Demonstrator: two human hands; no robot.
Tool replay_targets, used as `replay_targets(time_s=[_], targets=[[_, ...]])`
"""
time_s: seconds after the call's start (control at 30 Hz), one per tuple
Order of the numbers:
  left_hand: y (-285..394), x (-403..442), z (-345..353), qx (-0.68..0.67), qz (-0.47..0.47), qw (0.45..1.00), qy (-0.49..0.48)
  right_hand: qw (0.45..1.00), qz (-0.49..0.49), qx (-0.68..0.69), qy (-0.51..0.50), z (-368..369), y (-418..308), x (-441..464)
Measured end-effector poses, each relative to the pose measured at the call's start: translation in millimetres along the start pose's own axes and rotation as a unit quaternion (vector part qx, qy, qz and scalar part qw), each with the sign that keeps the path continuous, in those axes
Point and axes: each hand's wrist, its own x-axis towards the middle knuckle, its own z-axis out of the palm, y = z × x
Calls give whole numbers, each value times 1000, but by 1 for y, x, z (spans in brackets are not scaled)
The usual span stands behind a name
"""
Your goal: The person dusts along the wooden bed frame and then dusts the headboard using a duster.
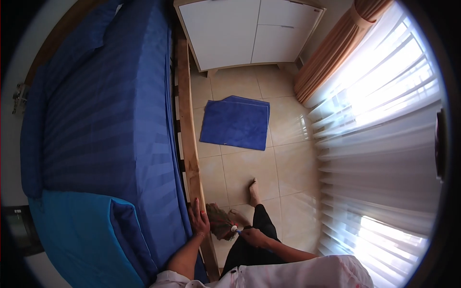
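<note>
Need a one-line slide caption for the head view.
Left hand resting on the wooden bed rail, right hand holding a broom beside the blue-sheeted bed.

Home bedroom, blue-sheeted bed [156, 144], white cabinet [221, 33], sheer curtains [370, 156], probably a window [394, 62] behind

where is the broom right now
In the head view, the broom is low, near the centre: its handle in the person's right hand, its bristles right of the wooden bed rail, by the left hand.
</note>
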Motion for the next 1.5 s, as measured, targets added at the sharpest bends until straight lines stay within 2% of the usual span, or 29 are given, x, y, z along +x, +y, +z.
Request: replay_targets(time_s=[0.03, 0.07, 0.13, 0.2, 0.23, 0.37, 0.5, 0.57, 0.63, 0.67, 0.73, 0.83, 0.97, 1.03, 1.07, 1.17, 1.27, 1.4, 1.5], targets=[[0, 0, 0, 8, 5, 1000, 5, 995, -77, 17, 68, 7, 4, 3], [-2, -1, 2, 10, 12, 1000, -2, 994, -75, 25, 72, 9, 1, 3], [-5, -1, 4, 20, 29, 999, 6, 971, -139, 29, 191, -11, -38, 6], [-4, -2, 5, 19, 30, 999, 7, 960, -158, 89, 211, -33, -74, 32], [-3, -3, 6, 17, 24, 999, 13, 943, -196, 57, 261, -51, -101, 36], [-2, -2, 7, -6, 11, 1000, 25, 910, -263, 46, 318, -102, -144, 95], [0, -3, 3, -14, 15, 1000, 17, 918, -274, -3, 289, -95, -113, 92], [2, -2, 2, -32, 3, 999, 23, 935, -265, -25, 233, -77, -78, 62], [1, -3, 0, -9, 18, 1000, 16, 967, -208, -32, 143, -62, -49, 12], [-2, -3, 1, -8, 13, 1000, 18, 963, -243, -27, 114, -51, -20, -3], [-8, -3, 5, -6, 14, 1000, 12, 974, -216, -61, 13, -38, 31, -28], [-6, -4, 5, 1, 22, 1000, 20, 976, -212, -57, -14, -29, 62, -54], [-8, -2, 7, 7, 21, 1000, 20, 977, -199, -60, 41, -39, 45, -20], [-6, -1, 3, 3, 22, 1000, 10, 962, -249, -39, 109, -57, 5, 18], [-4, -1, 1, -3, 24, 1000, -3, 962, -227, -50, 141, -68, -17, 42], [1, 1, -3, -18, 24, 1000, -6, 929, -247, -49, 271, -112, -96, 101], [-8, -3, 6, 22, -1, 1000, -10, 894, -298, -15, 335, -144, -160, 144], [-7, -1, 3, 15, 13, 1000, -6, 897, -297, -24, 327, -136, -177, 154], [-7, -2, 3, 15, -9, 1000, -7, 911, -297, -26, 285, -97, -126, 133]])
